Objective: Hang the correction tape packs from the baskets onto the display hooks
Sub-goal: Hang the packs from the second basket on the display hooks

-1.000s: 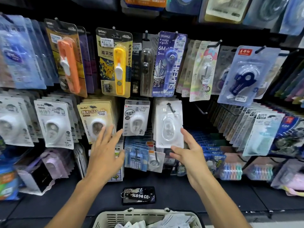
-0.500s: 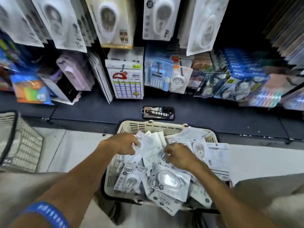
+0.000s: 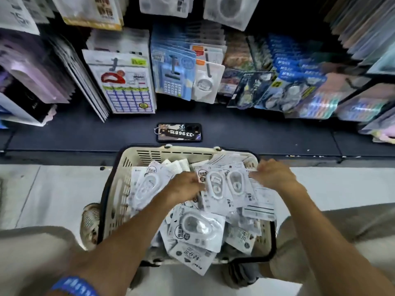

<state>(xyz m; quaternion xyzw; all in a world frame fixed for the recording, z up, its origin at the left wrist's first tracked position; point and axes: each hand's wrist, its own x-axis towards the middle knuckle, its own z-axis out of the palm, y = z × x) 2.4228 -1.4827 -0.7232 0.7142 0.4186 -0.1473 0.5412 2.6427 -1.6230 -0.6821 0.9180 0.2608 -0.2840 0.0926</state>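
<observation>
A cream basket [image 3: 136,167] with a black handle sits below me, heaped with white correction tape packs [image 3: 196,229]. My left hand [image 3: 183,188] pinches the left edge of a small fan of packs [image 3: 215,188] held just above the heap. My right hand [image 3: 274,174] has its fingers curled at the right edge of the same fan, and pinches the outer pack [image 3: 236,184]. White packs [image 3: 230,11] hang on the display hooks at the top of the view; the hooks themselves are cut off there.
A phone [image 3: 179,132] with a numbered key tag lies on the dark shelf ledge [image 3: 64,135] just beyond the basket. Other stationery packs [image 3: 126,86] crowd the lower hooks. Part of another basket [image 3: 90,223] shows at the left, on the pale floor [image 3: 53,189].
My view has dropped from the display to the basket. Both hands left the hanging packs, went down into the basket and now hold a fan of packs above the heap.
</observation>
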